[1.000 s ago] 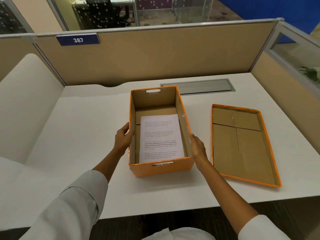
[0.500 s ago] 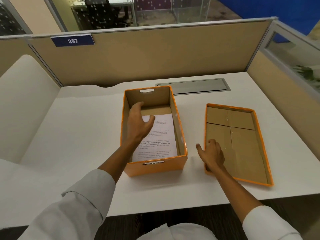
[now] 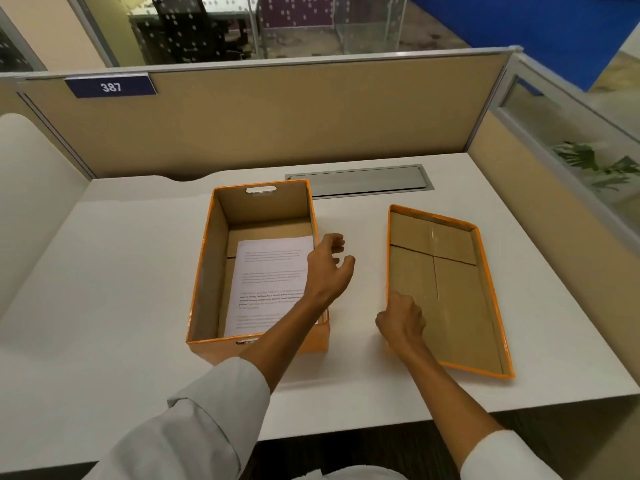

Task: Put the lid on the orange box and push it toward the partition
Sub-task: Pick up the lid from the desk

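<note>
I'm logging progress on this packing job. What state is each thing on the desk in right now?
orange box: open, upright, a printed sheet lying flat inside
lid: off the box, upside down on the desk to its right
left hand: open, empty, reaching across the box toward the lid
right hand: on the lid's near left edge, grip unclear
desk cable hatch: closed

Tan cubicle walls (image 3: 277,119) enclose a white desk (image 3: 104,271); blue carpet (image 3: 519,19) beyond.
</note>
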